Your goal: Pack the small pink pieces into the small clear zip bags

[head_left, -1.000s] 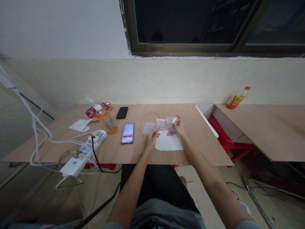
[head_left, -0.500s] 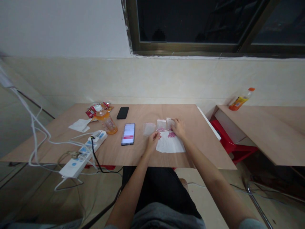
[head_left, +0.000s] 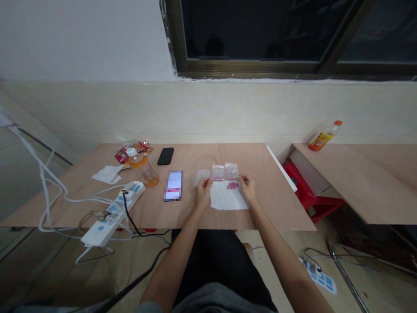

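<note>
A white sheet of paper [head_left: 229, 202] lies flat on the wooden table, with a cluster of small pink pieces [head_left: 232, 185] near its upper right. Two small clear zip bags [head_left: 218, 170] lie side by side along its far edge, pink showing near their lower ends. Another clear bag [head_left: 201, 174] is further left, partly covered by my left hand [head_left: 203, 191]. That hand has its fingers closed together at the paper's left corner; whatever they hold is too small to make out. At the right corner, my right hand [head_left: 248, 188] has bent, closed fingers, their grip also unclear.
Left of the hands lie a lit phone [head_left: 173, 185] and a black phone [head_left: 165, 156]. An orange drink bottle [head_left: 143, 168], red wrappers [head_left: 122, 155], white tissue [head_left: 107, 174] and a corded power strip [head_left: 112, 215] stand further left. Another bottle [head_left: 325, 137] is on the right-hand table.
My right hand has drawn back from the right zip bag towards me, to the paper's right edge, leaving both upper bags uncovered. My left hand has shifted slightly left. The view has moved a little.
</note>
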Demonstrator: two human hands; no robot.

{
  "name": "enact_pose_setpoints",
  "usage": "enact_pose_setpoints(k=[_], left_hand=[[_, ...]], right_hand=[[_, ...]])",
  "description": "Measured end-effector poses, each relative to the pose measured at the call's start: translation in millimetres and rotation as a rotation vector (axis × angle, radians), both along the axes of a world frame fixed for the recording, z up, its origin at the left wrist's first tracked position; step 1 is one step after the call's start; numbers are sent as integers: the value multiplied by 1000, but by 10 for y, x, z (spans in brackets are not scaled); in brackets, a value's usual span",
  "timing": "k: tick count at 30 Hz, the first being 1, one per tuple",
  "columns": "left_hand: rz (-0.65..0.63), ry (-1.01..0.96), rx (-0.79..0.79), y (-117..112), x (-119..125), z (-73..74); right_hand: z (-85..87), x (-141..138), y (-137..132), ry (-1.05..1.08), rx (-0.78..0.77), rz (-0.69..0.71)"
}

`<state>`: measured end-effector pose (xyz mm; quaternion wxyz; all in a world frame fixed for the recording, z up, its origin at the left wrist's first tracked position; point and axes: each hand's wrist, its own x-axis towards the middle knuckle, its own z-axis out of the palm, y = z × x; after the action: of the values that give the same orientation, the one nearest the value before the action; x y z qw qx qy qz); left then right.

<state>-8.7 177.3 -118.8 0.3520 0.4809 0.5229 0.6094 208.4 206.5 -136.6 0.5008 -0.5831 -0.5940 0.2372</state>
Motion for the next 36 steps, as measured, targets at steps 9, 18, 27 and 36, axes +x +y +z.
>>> enact_pose_setpoints(k=[9,18,27,36], left_hand=[[336,866,-317,331,-191,157],[258,1053,-306,417,-273,80],[224,991,-219,414,-278,92],[204,798,-70,104,-319,116]], right_hand=[[-100,-15,-328,-40,-59,-42],[-28,-63,-363,-50,-75,-87],[-51,-59,-366,-21,-59,-108],[-79,-40,-360,-3,-86,-89]])
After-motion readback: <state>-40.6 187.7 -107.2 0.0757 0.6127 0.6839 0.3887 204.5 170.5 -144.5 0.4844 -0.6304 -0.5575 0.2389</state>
